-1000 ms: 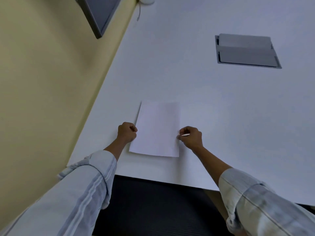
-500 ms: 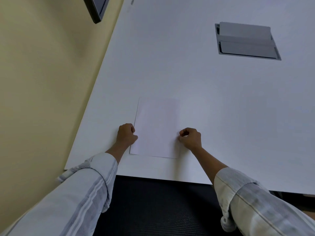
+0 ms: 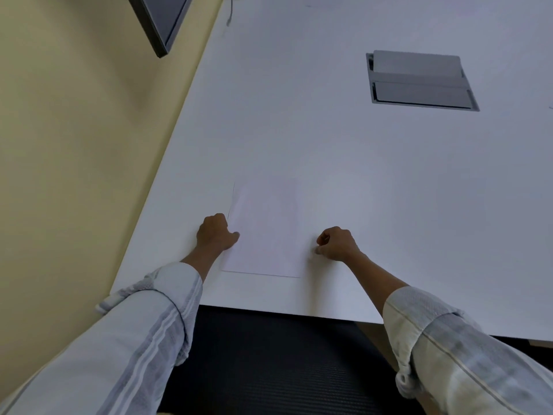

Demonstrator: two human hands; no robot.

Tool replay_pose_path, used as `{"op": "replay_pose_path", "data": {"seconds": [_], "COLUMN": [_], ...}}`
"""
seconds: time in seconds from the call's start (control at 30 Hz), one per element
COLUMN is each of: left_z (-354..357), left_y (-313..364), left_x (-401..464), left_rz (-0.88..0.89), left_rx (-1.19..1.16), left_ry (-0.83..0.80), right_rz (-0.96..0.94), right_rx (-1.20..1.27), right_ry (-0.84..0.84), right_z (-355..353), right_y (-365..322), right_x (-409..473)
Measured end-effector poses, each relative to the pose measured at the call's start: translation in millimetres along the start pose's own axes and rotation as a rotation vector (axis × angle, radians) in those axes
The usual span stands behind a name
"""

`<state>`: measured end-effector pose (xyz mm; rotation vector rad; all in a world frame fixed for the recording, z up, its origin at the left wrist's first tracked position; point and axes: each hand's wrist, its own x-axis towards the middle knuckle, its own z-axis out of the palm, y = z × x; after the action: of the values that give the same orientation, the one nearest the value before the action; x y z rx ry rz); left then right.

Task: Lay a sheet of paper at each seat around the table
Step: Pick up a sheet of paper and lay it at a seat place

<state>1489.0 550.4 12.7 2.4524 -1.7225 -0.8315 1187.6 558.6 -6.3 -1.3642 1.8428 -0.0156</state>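
A white sheet of paper (image 3: pixel 266 229) lies flat on the white table (image 3: pixel 329 145), close to the near edge and the left corner. My left hand (image 3: pixel 217 233) is curled at the sheet's left edge, with the thumb resting on the paper. My right hand (image 3: pixel 336 244) is curled into a loose fist just off the sheet's right edge, with a narrow strip of table between them. Both sleeves are rolled up at the forearm.
A grey recessed cable box (image 3: pixel 419 80) with a flap lid sits in the tabletop at the far right. A dark screen (image 3: pixel 163 19) hangs on the yellow wall (image 3: pixel 74 145) to the left. A thin cable (image 3: pixel 229 13) lies at the far table edge. A dark ribbed surface (image 3: pixel 269 354) lies below the near edge.
The sheet has settled flat on the table after being slightly raised. My right hand has come off its right edge. The view has shifted a little.
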Motion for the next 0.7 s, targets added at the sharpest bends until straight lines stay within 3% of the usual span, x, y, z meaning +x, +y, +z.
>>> {"op": "replay_pose_path", "data": {"seconds": [0.43,0.7], "left_z": [-16.9,-2.4], "left_y": [108.0,256.9], "left_x": [-80.3,-157.5], "left_rz": [0.18,0.417], "left_rx": [0.078,0.116], "left_ry": [-0.111,-0.134], "right_rz": [-0.223,-0.219], "right_rx": [-0.135,-0.067], "right_ry": [-0.021,0.146], "right_z": [-113.2,-215.0], "right_y": [61.4,174.8], "right_x": [-47.2,-130.7]}}
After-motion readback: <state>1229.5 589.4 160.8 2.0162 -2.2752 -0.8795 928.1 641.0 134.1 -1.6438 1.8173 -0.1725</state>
